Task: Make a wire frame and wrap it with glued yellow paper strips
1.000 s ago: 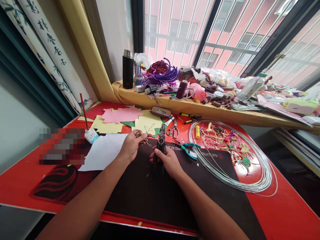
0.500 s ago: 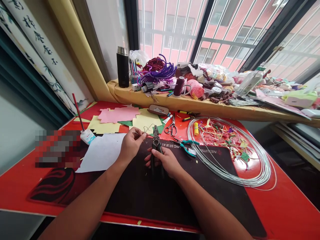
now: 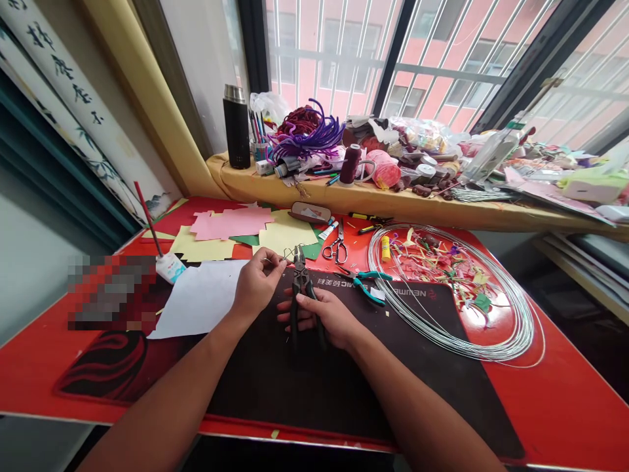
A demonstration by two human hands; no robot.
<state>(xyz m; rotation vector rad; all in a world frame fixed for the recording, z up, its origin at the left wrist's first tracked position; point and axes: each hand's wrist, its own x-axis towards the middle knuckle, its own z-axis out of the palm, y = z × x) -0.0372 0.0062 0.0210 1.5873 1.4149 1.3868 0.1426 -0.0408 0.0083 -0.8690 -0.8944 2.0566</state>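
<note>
My left hand (image 3: pixel 260 278) pinches a thin bent wire (image 3: pixel 289 253), whose curled end sticks out past the fingertips. My right hand (image 3: pixel 324 314) is wrapped round the handles of dark combination pliers (image 3: pixel 301 278), which point away from me. The pliers' jaws are right beside the wire; whether they grip it I cannot tell. Both hands are above the black desk mat (image 3: pixel 383 393). A sheet of white paper (image 3: pixel 201 295) lies to the left of my left hand. Teal-handled pliers (image 3: pixel 368 285) rest on the mat beyond my right hand.
A large coil of silvery wire (image 3: pixel 511 341) lies at the right around colourful scraps (image 3: pixel 457 269) and a yellow glue stick (image 3: pixel 386 249). Scissors (image 3: pixel 335 249), coloured paper (image 3: pixel 230 223) and a white glue bottle (image 3: pixel 170 267) are farther back. A cluttered sill (image 3: pixel 275 183) bounds the far side.
My right hand has shifted the pliers slightly left, bringing their jaws up to the wire, and the handles have spread a little. My left hand has barely moved.
</note>
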